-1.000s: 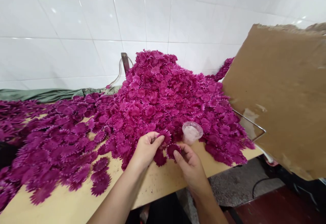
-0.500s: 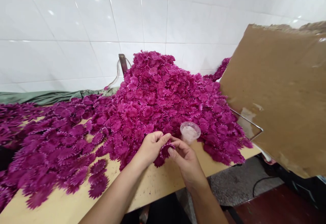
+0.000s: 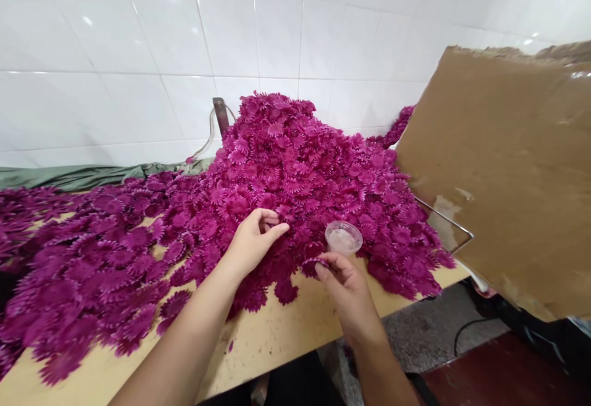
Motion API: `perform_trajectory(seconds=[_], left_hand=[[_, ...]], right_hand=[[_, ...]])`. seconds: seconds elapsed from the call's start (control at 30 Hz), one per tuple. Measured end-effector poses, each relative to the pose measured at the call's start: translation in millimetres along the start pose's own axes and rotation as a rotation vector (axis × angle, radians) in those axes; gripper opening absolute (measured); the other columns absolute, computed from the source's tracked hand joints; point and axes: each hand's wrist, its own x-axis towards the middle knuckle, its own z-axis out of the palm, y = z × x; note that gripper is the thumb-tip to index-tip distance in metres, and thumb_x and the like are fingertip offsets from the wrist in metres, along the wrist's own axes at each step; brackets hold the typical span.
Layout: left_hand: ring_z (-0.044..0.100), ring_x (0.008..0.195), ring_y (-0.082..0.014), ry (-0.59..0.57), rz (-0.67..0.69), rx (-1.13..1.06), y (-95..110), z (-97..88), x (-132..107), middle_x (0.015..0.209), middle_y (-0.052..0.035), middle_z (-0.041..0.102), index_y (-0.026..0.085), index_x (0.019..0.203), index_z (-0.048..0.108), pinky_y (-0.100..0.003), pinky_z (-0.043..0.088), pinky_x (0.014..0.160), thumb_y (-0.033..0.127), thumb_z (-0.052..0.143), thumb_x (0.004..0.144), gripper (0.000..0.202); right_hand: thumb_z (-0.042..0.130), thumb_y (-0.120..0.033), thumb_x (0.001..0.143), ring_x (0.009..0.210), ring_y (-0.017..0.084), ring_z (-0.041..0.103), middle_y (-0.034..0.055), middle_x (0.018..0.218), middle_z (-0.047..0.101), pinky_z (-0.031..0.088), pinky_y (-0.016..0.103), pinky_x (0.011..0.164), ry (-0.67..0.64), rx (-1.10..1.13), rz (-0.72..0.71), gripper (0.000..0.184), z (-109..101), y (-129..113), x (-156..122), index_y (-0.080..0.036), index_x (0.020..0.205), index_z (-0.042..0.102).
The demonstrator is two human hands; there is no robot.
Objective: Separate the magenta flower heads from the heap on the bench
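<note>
A big heap of magenta fabric flower petals (image 3: 295, 166) covers the wooden table (image 3: 277, 338). My left hand (image 3: 252, 243) reaches into the front of the heap, its fingers curled and pinching among the petals. My right hand (image 3: 344, 286) is lower, near the table's edge, and pinches one magenta petal piece (image 3: 313, 262) between thumb and fingers. A small clear plastic cup (image 3: 343, 237) with pale contents stands just above my right hand, at the foot of the heap.
A large sheet of brown cardboard (image 3: 503, 172) leans at the right over a metal wire frame (image 3: 446, 218). More petals spread flat over the left of the table (image 3: 83, 270). A green cloth (image 3: 92, 172) lies along the white tiled wall. Floor shows below the table's right edge.
My hands were together working one petal piece; now the left hand has moved up and left into the heap while the right keeps the piece.
</note>
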Motion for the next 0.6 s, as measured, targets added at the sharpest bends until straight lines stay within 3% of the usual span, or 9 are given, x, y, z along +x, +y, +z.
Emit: perform_trajectory(seconds=[0.1,0.17,0.23,0.4,0.53,0.6], left_hand=[[0.053,0.078,-0.0176,0.085,0.202,0.265,6,0.6,-5,0.095,-0.0063,0.056,0.018,0.095,0.057,-0.032,0.041,0.075,0.026,0.058,0.067,0.029],[0.054,0.087,-0.0188,0.057,0.326,0.319,11,2.2,-16,0.096,-0.0064,0.058,0.019,0.094,0.059,-0.032,0.040,0.082,0.021,0.049,0.075,0.022],[0.055,0.087,-0.0187,-0.041,0.387,0.289,15,4.3,-30,0.088,-0.0050,0.061,0.021,0.087,0.062,-0.031,0.041,0.082,0.020,0.046,0.077,0.019],[0.056,0.085,-0.0200,-0.238,0.362,0.244,9,12.7,-53,0.088,-0.0048,0.063,0.024,0.091,0.064,-0.032,0.042,0.079,0.026,0.057,0.072,0.020],[0.058,0.078,-0.0199,-0.246,0.220,0.269,-1,20.3,-52,0.084,-0.0040,0.066,0.023,0.087,0.066,-0.031,0.042,0.074,0.024,0.055,0.072,0.018],[0.059,0.074,-0.0187,-0.219,0.174,0.231,-4,21.9,-49,0.079,-0.0030,0.067,0.023,0.079,0.067,-0.029,0.042,0.071,0.021,0.053,0.073,0.015]], right_hand=[[0.071,-0.032,0.054,0.060,0.011,0.052,-0.0017,0.064,0.060,0.042,0.025,0.061,-0.051,-0.031,0.013,0.022,5,5,2,-0.018,0.068,0.062],[0.070,-0.033,0.055,0.057,0.010,0.050,-0.0026,0.061,0.058,0.041,0.023,0.056,-0.055,-0.020,0.005,0.022,7,9,3,-0.018,0.068,0.061],[0.070,-0.036,0.054,0.051,0.009,0.047,-0.0035,0.056,0.055,0.039,0.022,0.050,-0.050,-0.016,0.001,0.025,7,15,5,-0.017,0.067,0.060],[0.065,-0.049,0.058,0.041,0.007,0.038,-0.0057,0.047,0.047,0.032,0.021,0.040,-0.030,-0.116,0.001,0.035,5,24,10,-0.016,0.061,0.053],[0.061,-0.055,0.059,0.038,0.005,0.029,-0.0087,0.039,0.034,0.025,0.019,0.037,0.025,-0.191,0.015,0.043,7,23,13,-0.017,0.048,0.044],[0.061,-0.054,0.060,0.040,0.005,0.031,-0.0080,0.041,0.037,0.027,0.019,0.039,0.007,-0.165,0.007,0.041,9,20,13,-0.016,0.050,0.048]])
